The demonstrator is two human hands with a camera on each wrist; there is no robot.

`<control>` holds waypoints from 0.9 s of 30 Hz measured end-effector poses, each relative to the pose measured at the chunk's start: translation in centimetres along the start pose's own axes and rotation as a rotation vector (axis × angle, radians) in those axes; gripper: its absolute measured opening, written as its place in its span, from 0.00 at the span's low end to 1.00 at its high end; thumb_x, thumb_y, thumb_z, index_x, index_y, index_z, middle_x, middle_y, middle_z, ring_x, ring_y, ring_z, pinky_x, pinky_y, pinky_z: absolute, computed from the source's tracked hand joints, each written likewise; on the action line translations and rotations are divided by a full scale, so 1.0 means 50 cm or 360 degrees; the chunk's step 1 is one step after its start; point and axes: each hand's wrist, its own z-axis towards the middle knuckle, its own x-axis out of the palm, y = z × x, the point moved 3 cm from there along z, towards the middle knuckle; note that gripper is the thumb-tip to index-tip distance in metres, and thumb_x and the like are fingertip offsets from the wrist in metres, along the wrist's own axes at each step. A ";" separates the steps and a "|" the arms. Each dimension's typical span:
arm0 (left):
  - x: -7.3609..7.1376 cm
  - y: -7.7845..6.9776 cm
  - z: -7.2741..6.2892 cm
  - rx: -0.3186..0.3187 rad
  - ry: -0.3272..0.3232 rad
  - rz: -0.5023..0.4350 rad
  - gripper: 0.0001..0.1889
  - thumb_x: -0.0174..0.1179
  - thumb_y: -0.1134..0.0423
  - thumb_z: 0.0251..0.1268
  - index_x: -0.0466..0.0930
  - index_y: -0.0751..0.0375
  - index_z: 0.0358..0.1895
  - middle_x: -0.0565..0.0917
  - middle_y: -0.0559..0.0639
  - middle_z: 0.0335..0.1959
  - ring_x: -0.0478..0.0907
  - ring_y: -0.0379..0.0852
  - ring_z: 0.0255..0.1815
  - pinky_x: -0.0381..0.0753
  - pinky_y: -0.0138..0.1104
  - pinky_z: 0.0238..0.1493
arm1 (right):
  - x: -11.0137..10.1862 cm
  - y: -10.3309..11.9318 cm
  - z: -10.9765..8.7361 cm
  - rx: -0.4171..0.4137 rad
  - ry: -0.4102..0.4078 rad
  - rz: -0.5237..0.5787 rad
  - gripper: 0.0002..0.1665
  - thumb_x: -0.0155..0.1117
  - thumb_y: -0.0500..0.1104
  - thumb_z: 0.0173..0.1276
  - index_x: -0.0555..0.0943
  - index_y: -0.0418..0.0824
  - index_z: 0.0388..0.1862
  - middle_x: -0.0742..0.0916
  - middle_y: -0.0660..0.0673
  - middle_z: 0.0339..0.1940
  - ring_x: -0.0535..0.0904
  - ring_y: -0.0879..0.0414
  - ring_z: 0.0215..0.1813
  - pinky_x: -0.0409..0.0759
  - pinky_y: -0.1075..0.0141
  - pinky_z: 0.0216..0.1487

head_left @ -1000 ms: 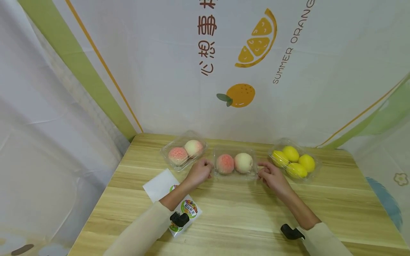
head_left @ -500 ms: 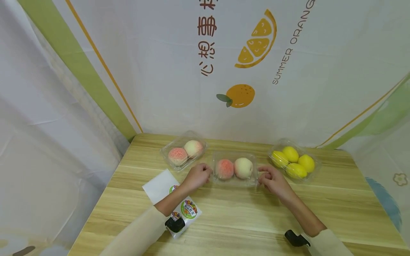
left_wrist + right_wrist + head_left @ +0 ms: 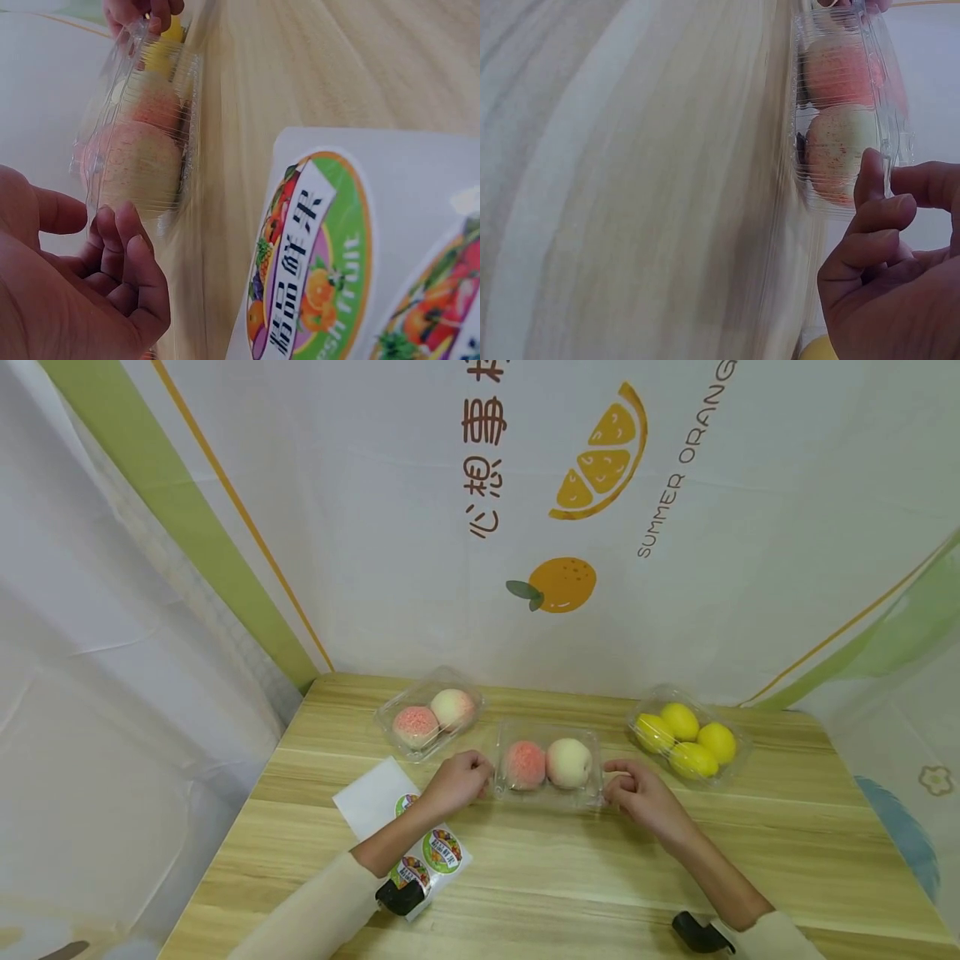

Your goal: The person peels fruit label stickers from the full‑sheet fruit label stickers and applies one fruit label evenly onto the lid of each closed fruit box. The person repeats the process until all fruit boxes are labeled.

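- Closer to the person than a second ago is the box (image 3: 551, 800), and both hands are nearer too
- Left hand (image 3: 457, 778) pinches the rim at the box's left end between thumb and fingers; right hand (image 3: 643, 793) pinches the rim at the right end
- Gripping both ends probably keeps the box level and leaves its top uncovered
- It is at mid-table (image 3: 570, 877), between the other peach box (image 3: 390, 706) and the lemon box (image 3: 738, 760); whether it rests or hangs just above, I cannot tell
- Stickers (image 3: 442, 850) lie under the left forearm, likely for easy reach
- Clear, ribbed and seemingly closed, the box shows two peaches side by side, one pinker (image 3: 526, 765), one paler (image 3: 568, 763)
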 end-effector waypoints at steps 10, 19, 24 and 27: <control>-0.027 -0.107 -0.101 0.0096 0.0035 0.0024 0.13 0.54 0.57 0.82 0.83 0.59 0.39 0.84 0.50 0.30 0.82 0.47 0.32 0.79 0.38 0.31 | 0.007 -0.001 -0.017 0.0021 0.0019 0.0003 0.29 0.60 0.30 0.79 0.68 0.21 0.74 0.87 0.41 0.36 0.68 0.59 0.26 0.67 0.69 0.28; -0.039 -0.170 -0.149 0.0018 0.0018 0.0024 0.11 0.55 0.62 0.83 0.84 0.65 0.42 0.85 0.55 0.34 0.85 0.53 0.36 0.76 0.36 0.34 | 0.010 -0.004 -0.019 0.0019 0.0004 -0.0036 0.28 0.60 0.30 0.77 0.70 0.23 0.73 0.87 0.43 0.35 0.67 0.60 0.25 0.66 0.69 0.26; -0.040 -0.165 -0.147 0.0037 0.0032 0.0009 0.11 0.55 0.62 0.82 0.83 0.64 0.41 0.85 0.55 0.33 0.86 0.51 0.37 0.79 0.35 0.35 | 0.007 -0.005 -0.019 0.0004 -0.0015 -0.0076 0.27 0.62 0.31 0.77 0.72 0.24 0.72 0.88 0.43 0.36 0.69 0.59 0.25 0.68 0.68 0.27; -0.038 -0.146 -0.135 0.0089 0.0049 0.0004 0.12 0.55 0.60 0.82 0.83 0.63 0.40 0.85 0.54 0.32 0.86 0.50 0.36 0.80 0.36 0.34 | 0.004 -0.006 -0.020 -0.0011 -0.0032 -0.0120 0.27 0.64 0.31 0.76 0.74 0.25 0.71 0.89 0.42 0.36 0.72 0.57 0.27 0.71 0.68 0.28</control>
